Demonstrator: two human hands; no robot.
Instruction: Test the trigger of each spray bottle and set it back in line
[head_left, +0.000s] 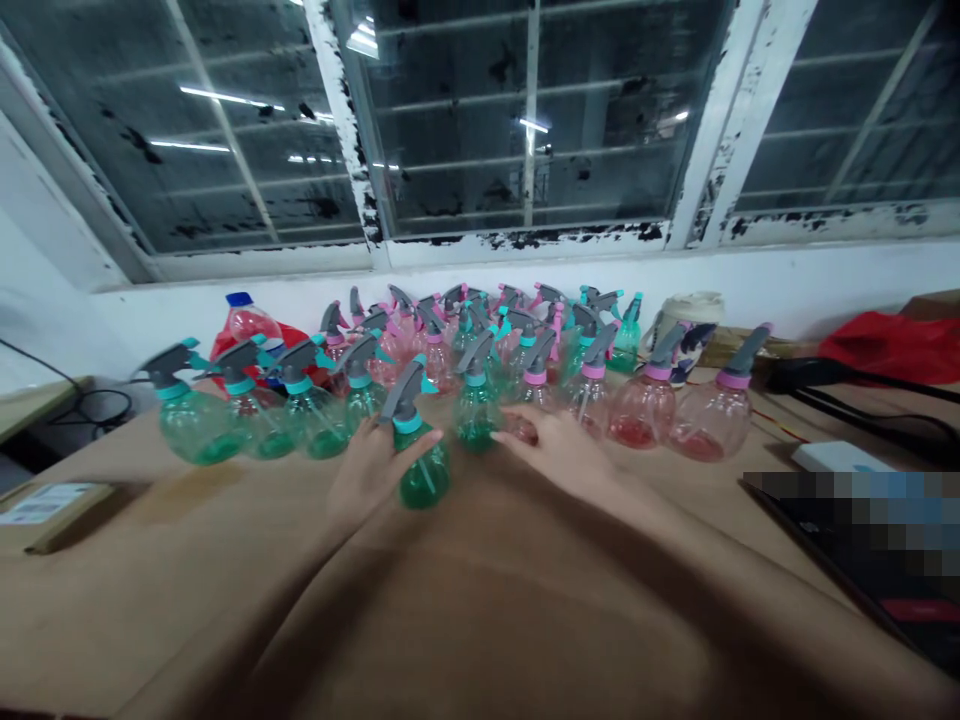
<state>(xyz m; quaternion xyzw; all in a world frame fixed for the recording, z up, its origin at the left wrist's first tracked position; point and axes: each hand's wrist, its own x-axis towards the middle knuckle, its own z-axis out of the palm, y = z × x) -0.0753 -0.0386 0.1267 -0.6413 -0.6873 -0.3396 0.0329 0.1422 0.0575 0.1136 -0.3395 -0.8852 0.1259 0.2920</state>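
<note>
My left hand (367, 465) is wrapped round a spray bottle (424, 475) with green liquid, a turquoise collar and a grey trigger head; its thumb lies across the front. This bottle leans slightly and is nearer to me than the others. My right hand (559, 445) has thumb and fingers apart at the right side of another green spray bottle (476, 415); whether it touches is unclear. Left of my hands stand several green spray bottles (322, 420). On the right are pink-collared spray bottles (641, 415) with red liquid, one partly hidden behind my right hand.
More spray bottles (442, 350) crowd together behind, against the wall below the window (525, 120). A patterned cup (686, 340) and red bag (892, 345) stand at right, with black straps (862, 400) and a dark device (825, 540). A small carton (56, 510) lies left.
</note>
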